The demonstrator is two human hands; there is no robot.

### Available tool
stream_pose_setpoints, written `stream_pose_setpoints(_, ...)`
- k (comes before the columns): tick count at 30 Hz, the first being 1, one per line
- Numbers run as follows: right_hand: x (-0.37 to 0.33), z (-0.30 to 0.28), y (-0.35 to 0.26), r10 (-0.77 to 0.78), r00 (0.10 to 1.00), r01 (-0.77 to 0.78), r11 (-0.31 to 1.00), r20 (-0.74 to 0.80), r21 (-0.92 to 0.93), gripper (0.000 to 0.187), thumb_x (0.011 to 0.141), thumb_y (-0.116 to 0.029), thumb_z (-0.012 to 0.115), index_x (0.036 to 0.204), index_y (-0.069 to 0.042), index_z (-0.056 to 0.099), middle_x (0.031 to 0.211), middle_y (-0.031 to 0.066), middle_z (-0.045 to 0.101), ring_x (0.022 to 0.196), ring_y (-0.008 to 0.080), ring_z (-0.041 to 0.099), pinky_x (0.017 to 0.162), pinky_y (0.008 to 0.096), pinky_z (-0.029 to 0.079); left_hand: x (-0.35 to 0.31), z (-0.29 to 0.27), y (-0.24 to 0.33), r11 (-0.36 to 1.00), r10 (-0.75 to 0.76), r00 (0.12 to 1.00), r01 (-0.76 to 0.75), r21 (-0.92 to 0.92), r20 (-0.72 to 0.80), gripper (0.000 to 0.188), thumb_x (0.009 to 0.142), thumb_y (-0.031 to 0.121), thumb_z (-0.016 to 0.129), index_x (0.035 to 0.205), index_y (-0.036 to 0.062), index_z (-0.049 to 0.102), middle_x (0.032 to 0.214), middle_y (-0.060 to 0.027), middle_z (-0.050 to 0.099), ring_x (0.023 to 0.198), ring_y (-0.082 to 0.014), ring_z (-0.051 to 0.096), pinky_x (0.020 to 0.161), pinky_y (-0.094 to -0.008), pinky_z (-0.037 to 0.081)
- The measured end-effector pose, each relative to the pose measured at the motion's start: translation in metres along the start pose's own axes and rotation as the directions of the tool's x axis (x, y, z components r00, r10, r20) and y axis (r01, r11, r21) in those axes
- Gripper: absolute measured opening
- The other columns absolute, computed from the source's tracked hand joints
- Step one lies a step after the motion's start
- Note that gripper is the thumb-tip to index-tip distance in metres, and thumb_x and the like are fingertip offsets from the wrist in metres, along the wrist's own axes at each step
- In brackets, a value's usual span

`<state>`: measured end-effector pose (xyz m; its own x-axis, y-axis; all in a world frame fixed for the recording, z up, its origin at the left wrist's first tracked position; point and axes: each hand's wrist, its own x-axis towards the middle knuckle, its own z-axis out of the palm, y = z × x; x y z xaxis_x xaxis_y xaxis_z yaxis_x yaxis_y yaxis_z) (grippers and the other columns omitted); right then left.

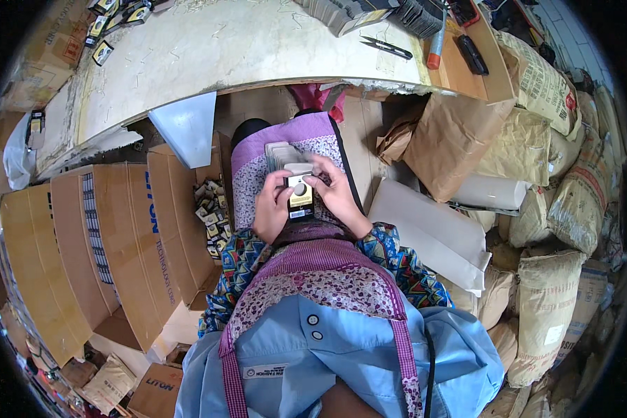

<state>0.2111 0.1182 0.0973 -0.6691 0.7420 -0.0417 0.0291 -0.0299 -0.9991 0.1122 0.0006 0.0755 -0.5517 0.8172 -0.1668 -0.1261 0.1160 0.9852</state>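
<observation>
Over my lap I hold a small black, yellow and white packet (301, 205) upright, a round pale spot near its top. My left hand (272, 205) pinches its left edge with thumb and fingers. On the opposite edge sits my right hand (333, 194), thumb on the front; its fingertips are slightly blurred. Just beyond the packet, a row of thin pale cards or flat packs (279, 152) lies on the flowered purple apron (247, 171). My fingers partly hide the near end of that row.
A pale worktable (258, 52) curves across the far side, with thread snips (386, 47) and stacked cards (341, 12). At left, an open carton (181, 230) contains many small black-and-yellow packets (212, 209). Brown paper (446, 143), a white sheet (432, 230) and sacks (547, 299) crowd the right.
</observation>
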Motion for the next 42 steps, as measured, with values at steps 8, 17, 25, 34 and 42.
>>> stream_pose_setpoints(8,0.008,-0.009,0.008,0.283,0.955,-0.292,0.949,0.087,0.117,0.013,0.082,-0.008,0.067,0.090,0.002,0.066,0.075,-0.0002,0.064,0.069,0.0053,0.054,0.065,0.0193,0.043,0.000,0.000,0.002,0.999,0.018,1.000,-0.017,-0.049,0.008,0.024,0.085,-0.008,0.048,0.109,-0.0014,0.048,0.099,-0.0118,0.059,0.090,-0.0147,0.060,0.076,-0.0232,0.048)
stream_pose_setpoints(17,0.001,-0.004,0.012,0.174,0.964,-0.137,0.974,0.204,-0.183,0.015,0.080,-0.011,0.068,0.089,0.000,0.064,0.083,0.0045,0.065,0.081,0.0135,0.060,0.073,0.0263,0.046,-0.002,-0.023,-0.031,0.989,0.143,0.989,-0.145,-0.038,-0.050,0.025,0.081,-0.005,0.056,0.105,0.0002,0.054,0.090,-0.0124,0.061,0.083,-0.0205,0.063,0.075,-0.0286,0.049)
stream_pose_setpoints(25,-0.004,-0.005,0.013,-0.110,0.951,0.302,0.517,0.288,-0.801,0.019,0.068,-0.015,0.071,0.079,-0.003,0.062,0.092,0.0117,0.054,0.088,0.0289,0.052,0.084,0.0366,0.036,-0.008,-0.051,0.010,0.627,0.351,0.936,-0.218,0.748,-0.022,0.040,0.071,0.017,0.071,0.106,0.0027,0.058,0.101,-0.0190,0.060,0.093,-0.0371,0.058,0.080,-0.0410,0.048)
stream_pose_setpoints(34,-0.001,-0.007,0.016,0.119,0.947,-0.055,0.975,0.299,-0.216,0.013,0.083,-0.007,0.065,0.093,-0.001,0.060,0.086,0.0001,0.057,0.075,0.0058,0.051,0.069,0.0208,0.042,0.000,-0.001,0.004,0.837,0.185,0.979,-0.110,0.537,-0.087,0.056,0.074,0.016,0.071,0.123,0.0015,0.047,0.106,-0.0251,0.057,0.095,-0.0410,0.058,0.076,-0.0415,0.048)
stream_pose_setpoints(42,-0.003,-0.003,0.018,0.036,0.995,-0.023,0.989,0.093,-0.144,0.017,0.092,-0.013,0.051,0.102,-0.001,0.055,0.088,0.0061,0.057,0.083,0.0131,0.053,0.077,0.0259,0.042,0.003,0.002,0.004,0.967,-0.024,0.999,0.014,-0.256,-0.034,0.039,0.084,-0.004,0.053,0.122,0.0021,0.046,0.097,-0.0138,0.060,0.089,-0.0183,0.062,0.075,-0.0257,0.048)
